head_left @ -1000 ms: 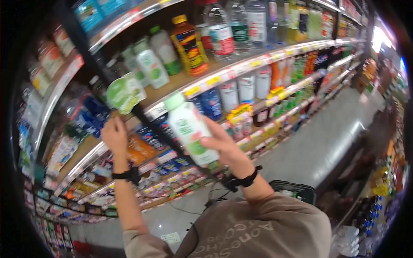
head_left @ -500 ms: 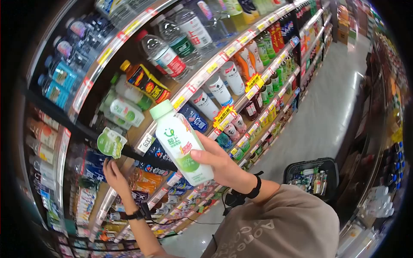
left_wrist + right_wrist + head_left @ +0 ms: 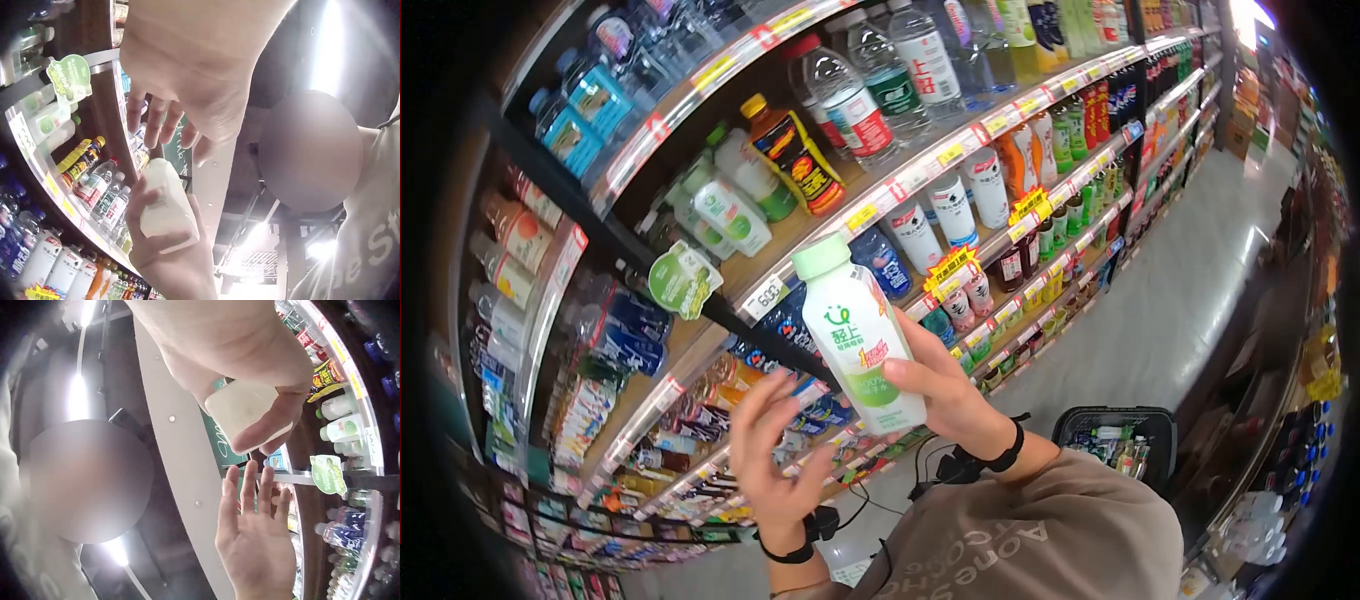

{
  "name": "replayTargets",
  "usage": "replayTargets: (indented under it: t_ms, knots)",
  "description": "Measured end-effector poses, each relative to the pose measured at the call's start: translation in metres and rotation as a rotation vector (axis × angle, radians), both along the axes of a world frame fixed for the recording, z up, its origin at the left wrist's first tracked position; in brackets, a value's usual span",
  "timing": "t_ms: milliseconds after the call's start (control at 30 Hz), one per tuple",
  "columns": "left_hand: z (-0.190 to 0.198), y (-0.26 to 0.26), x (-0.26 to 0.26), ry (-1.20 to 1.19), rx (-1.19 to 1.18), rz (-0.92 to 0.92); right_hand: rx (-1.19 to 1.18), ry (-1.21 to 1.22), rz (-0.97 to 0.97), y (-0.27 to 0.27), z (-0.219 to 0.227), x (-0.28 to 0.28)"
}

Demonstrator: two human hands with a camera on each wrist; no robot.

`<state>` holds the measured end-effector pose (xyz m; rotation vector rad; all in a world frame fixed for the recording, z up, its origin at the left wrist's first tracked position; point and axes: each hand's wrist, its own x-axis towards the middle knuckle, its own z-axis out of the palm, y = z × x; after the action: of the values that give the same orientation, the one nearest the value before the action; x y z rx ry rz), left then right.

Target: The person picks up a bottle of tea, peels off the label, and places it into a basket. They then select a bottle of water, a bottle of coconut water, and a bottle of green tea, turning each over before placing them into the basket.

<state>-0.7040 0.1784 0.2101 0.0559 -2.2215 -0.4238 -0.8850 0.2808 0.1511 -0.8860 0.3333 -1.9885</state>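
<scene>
My right hand (image 3: 945, 385) grips a white plastic drink bottle (image 3: 855, 330) with a pale green cap and green lettering, its label facing the head camera. In the left wrist view the bottle (image 3: 165, 203) shows its plain side between that hand's thumb and fingers. My left hand (image 3: 775, 450) hovers just left of the bottle's lower part, fingers spread and holding nothing. The right wrist view shows this left palm (image 3: 256, 550) with fingers extended towards the bottle's base (image 3: 247, 412). Similar white bottles (image 3: 725, 205) stand on the shelf behind a round green tag (image 3: 685, 280).
Long shelves (image 3: 920, 175) of drinks run ahead and to the right, with price strips along their edges. A dark shelf post (image 3: 550, 165) crosses at the left. On the floor at the right sits a black basket (image 3: 1165, 430) with several bottles inside. A shop aisle (image 3: 1170, 240) stretches away.
My left hand has come away from the shelf near the green tag, moving right and down towards the bottle, its fingers spreading. The right hand still holds the bottle, now more upright.
</scene>
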Motion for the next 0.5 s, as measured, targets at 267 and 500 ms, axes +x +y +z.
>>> replayTargets:
  t_ms: [267,500]
  knots:
    - [-0.065,0.022,-0.006,0.084,0.277,-0.1,0.018,0.299,-0.117,-0.005,-0.003,0.021]
    - [-0.088,0.006,0.002,0.264,0.476,-0.09,-0.022,0.635,-0.109,-0.008,0.001,0.029]
